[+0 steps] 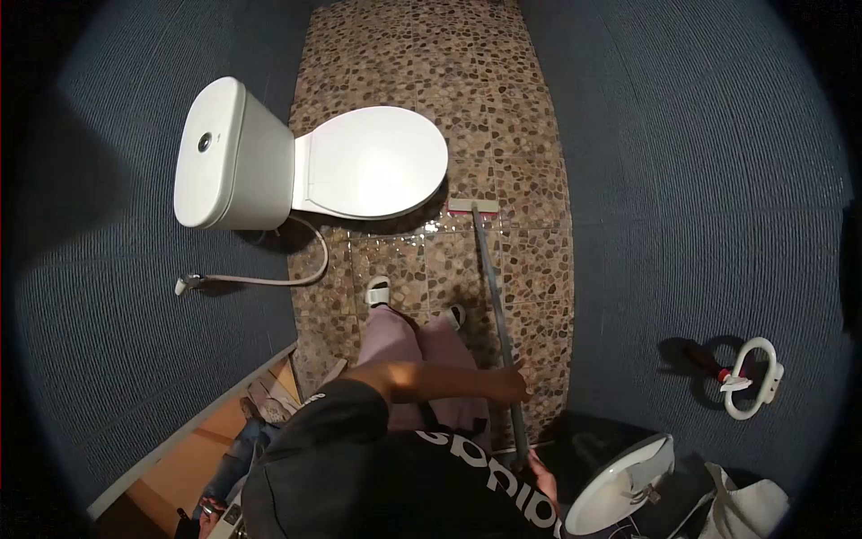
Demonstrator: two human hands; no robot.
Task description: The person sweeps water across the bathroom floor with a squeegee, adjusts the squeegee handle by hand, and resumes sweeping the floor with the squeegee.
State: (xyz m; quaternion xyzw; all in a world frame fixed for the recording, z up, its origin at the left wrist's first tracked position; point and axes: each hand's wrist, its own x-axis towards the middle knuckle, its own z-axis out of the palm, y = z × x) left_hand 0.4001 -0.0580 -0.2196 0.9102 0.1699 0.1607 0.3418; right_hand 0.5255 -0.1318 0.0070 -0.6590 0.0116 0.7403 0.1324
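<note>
A long-handled floor brush [490, 274] slants down the floor between the toilet and the right wall. Its flat, pale head with a pink edge [473, 206] rests on the tiles just beyond the toilet's front. My left hand [514, 386] reaches across my body and is closed around the grey handle. Lower down, near its end, my right hand [541, 476] is closed on the same handle, partly hidden by my shirt. The white toilet [373, 162] has its lid down. Bright reflections show on the pebble-patterned floor [395, 251] beside it.
A white hose [310, 269] loops from the toilet to a spray head at the left wall. A washbasin [611, 490] stands at lower right, under a white wall ring [752, 377]. Another person's jeans-clad leg [238, 454] shows by the doorway, lower left. My feet stand mid-floor.
</note>
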